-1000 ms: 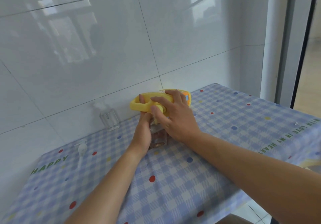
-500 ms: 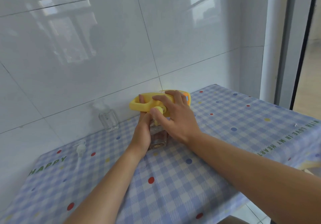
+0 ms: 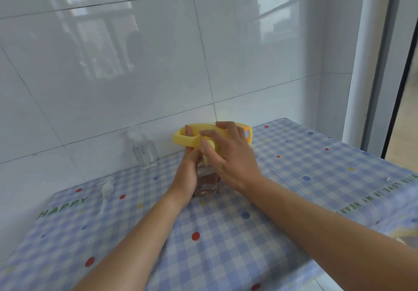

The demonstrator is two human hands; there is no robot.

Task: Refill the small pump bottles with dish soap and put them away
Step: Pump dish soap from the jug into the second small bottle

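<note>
A yellow dish soap bottle (image 3: 187,140) lies tipped on its side above a small clear bottle (image 3: 207,183) that stands on the checked tablecloth. My right hand (image 3: 228,155) grips the yellow bottle from above, fingers curled over it. My left hand (image 3: 187,173) holds the small clear bottle from the left, with one finger up against the yellow handle. A little liquid shows in the bottom of the small bottle. A second small clear pump bottle (image 3: 144,151) stands by the wall to the left. A loose white pump head (image 3: 105,189) lies on the cloth further left.
The table (image 3: 226,234) with a blue checked, dotted cloth stands against a white tiled wall (image 3: 135,64). Its right edge drops off near a doorway (image 3: 402,87). A yellow object (image 3: 404,232) peeks in at the lower right edge.
The hands and both bottles stay almost in place; the yellow bottle remains tipped over the small one. The view has shifted only slightly.
</note>
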